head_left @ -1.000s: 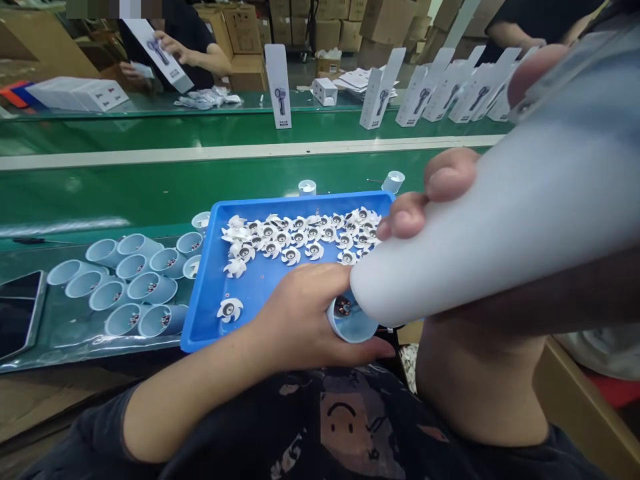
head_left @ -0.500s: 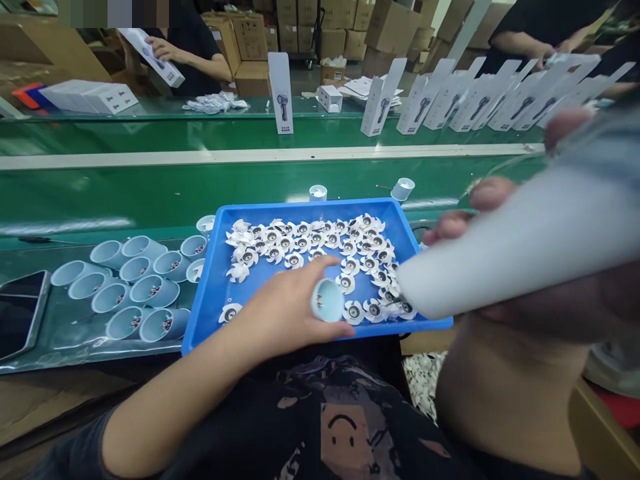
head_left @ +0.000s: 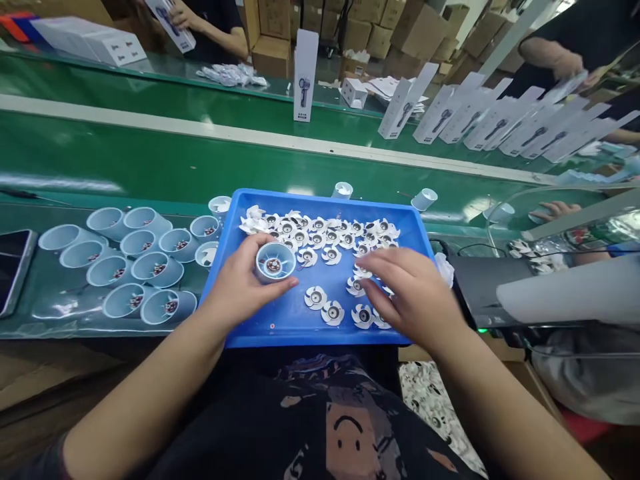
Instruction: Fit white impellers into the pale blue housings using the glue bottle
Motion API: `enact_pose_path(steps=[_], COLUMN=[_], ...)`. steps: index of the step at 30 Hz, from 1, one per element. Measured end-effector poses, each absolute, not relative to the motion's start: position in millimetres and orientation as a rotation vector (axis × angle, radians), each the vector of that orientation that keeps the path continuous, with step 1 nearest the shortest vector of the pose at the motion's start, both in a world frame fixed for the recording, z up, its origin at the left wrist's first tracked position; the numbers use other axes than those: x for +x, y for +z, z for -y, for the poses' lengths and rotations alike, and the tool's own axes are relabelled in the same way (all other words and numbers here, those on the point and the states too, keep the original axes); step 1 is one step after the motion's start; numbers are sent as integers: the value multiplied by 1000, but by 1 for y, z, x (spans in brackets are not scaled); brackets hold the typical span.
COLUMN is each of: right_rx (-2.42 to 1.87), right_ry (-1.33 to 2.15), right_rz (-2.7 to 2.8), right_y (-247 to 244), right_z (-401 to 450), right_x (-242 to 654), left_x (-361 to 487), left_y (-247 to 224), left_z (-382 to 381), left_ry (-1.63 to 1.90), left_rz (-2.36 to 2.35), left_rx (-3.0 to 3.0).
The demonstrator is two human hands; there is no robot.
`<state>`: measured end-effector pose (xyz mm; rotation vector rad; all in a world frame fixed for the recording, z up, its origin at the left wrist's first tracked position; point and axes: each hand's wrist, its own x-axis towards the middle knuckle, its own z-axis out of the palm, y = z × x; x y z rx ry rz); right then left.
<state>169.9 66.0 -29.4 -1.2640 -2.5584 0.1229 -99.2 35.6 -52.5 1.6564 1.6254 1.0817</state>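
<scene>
My left hand [head_left: 240, 283] is wrapped round a light blue cylindrical fan housing [head_left: 275, 262], its open end facing up, with spokes and a small motor inside. It holds the housing over the left side of a blue tray [head_left: 285, 335]. Over the right part of this tray hovers my right hand [head_left: 417, 293], thumb and forefinger apart above white fan blades [head_left: 355, 287]; nothing shows between them. More blades [head_left: 316, 298] lie loose in the tray, densest along its far side.
Several light blue housings [head_left: 157, 269] stand at left beside a dark-screened device [head_left: 15, 267]. A white tube-like object [head_left: 570, 293] rests at right on a black machine [head_left: 480, 280]. White boxes [head_left: 306, 77] line the far ledge. Co-workers' hands [head_left: 567, 65] show beyond and at right.
My right hand has let go of the white tube-like object and moved left over the tray. My left hand has shifted left with the housing. The view has tilted.
</scene>
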Motion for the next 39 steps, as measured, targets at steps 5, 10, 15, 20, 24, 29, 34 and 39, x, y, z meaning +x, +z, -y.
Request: enact_pose_path(steps=[5, 10, 15, 20, 24, 29, 34, 39], right_rx=[-1584, -1477, -1369, -1578, -1725, -1706, -1323, -974], right_ry=[87, 26, 64, 137, 184, 433, 1037, 1387], right_rz=[2761, 2954, 3136, 3070, 3023, 2810, 2420, 2067], right_y=[-69, -75, -44, -35, -54, -48, -17, -13], right_z=[-130, -128, -102, -100, -104, -105, -92, -70], right_x=[128, 112, 129, 114, 88, 77, 94, 104], left_x=[-103, -103, -105, -107, -105, -106, -109, -102], left_y=[-54, -57, -56, -58, -60, -57, -53, -48], left_z=[-31, -28, -29, -29, -25, -16, -6, -3], left_ry=[1140, 1176, 1197, 1182, 1176, 1215, 1122, 1104], left_rz=[-1592, -1577, -1523, -1417, -1398, -1513, -1499, -1467], left_rx=[1692, 1685, 1662, 1741, 1783, 1741, 1990, 2135])
